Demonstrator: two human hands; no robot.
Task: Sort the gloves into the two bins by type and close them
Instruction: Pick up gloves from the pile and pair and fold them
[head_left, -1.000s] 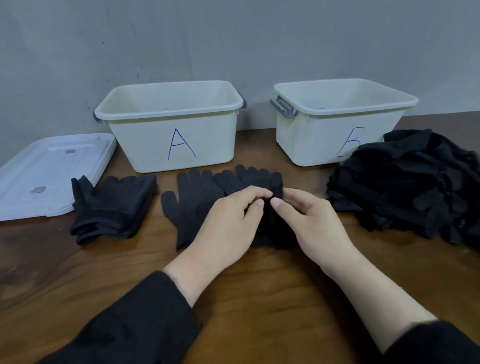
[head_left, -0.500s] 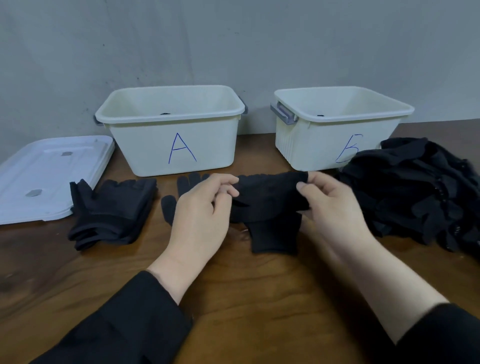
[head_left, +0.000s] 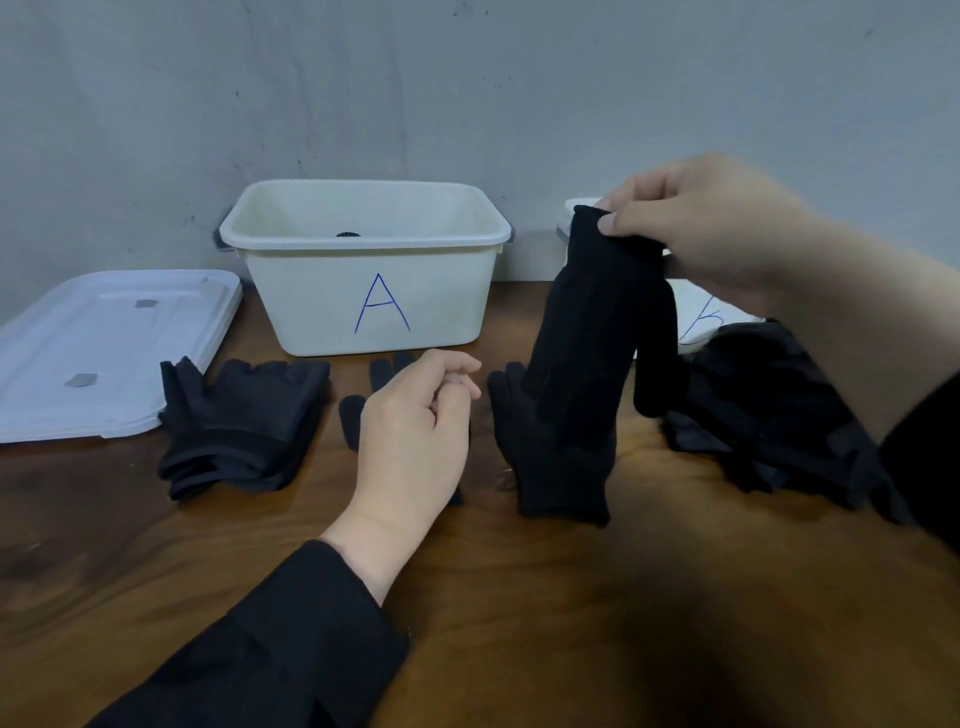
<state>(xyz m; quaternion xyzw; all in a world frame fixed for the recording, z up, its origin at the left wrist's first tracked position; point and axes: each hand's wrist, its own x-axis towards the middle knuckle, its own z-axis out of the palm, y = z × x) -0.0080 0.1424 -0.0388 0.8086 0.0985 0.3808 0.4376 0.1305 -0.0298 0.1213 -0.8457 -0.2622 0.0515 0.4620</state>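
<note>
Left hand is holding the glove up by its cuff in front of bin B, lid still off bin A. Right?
Wrong hand. The head view shows the right hand pinching the glove up by its cuff; the left hand holds nothing. Bin A is lidless.

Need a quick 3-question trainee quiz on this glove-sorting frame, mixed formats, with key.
1. True or false: the right hand pinches a hanging black glove by its cuff.
2. Which letter marks the bin behind the left hand? a) A b) C c) D
3. Fill in: the white lid lies ___ of that bin as seen by the camera.

Key: 1 true; 2 a; 3 left
</note>
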